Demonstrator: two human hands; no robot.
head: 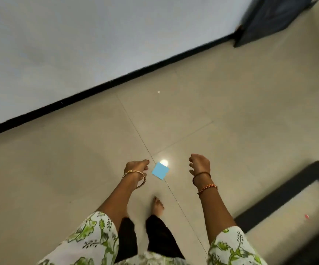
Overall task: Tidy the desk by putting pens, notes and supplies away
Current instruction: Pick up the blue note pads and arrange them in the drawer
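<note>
Fingers of the left hand (pixel 135 166) hang loosely curled and hold nothing, low and left of centre in the frame, just beside one blue sticky note (pixel 160 170) lying flat on the tiled floor (pixel 231 96). That single note looks light, thin and floppy, hard to lift flat, so pinching a raised edge or corner seems best. Right of it, the right hand (pixel 200 163) hangs empty, fingers loosely bent.
</note>
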